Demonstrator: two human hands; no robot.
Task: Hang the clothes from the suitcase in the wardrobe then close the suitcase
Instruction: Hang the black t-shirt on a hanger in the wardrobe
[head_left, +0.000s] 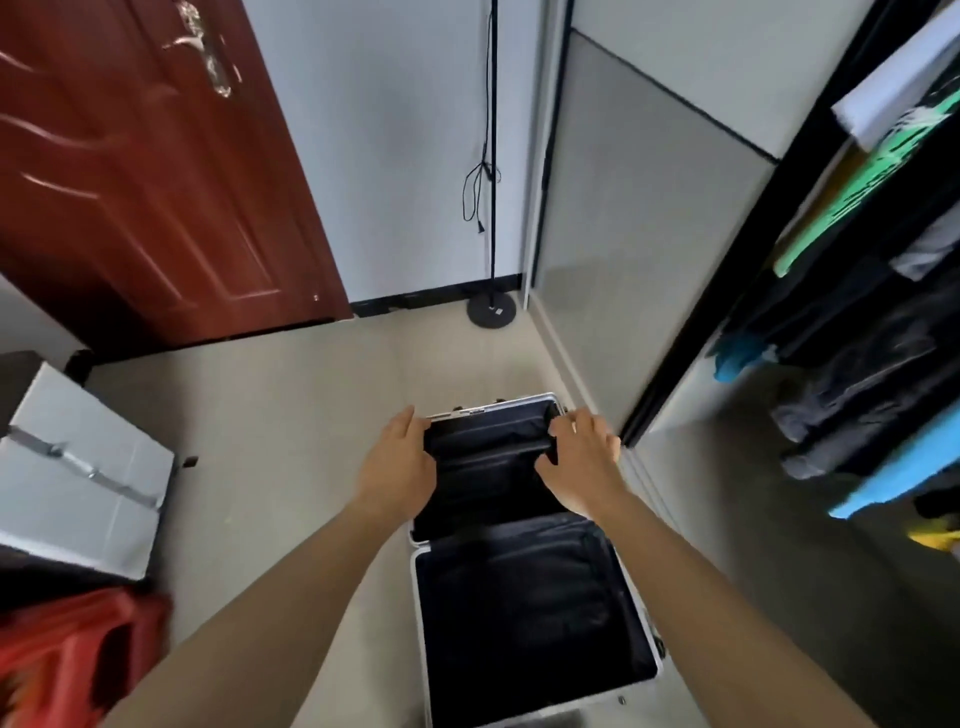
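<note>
Lid (488, 467) sits gripped between left hand (402, 462), right hand (584, 462).

Suitcase (524, 597) matt black cloth lining, shiny metal rim, glossy wooden door (156, 171)

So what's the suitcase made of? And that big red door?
The suitcase has a frame like silvery metal, maybe aluminium: pale and shiny. Its lining looks like black cloth, since it wrinkles. The door looks like varnished wood, glossy with carved panels, though it could be a wood-look coating. Its handle looks like silvery metal.
</note>
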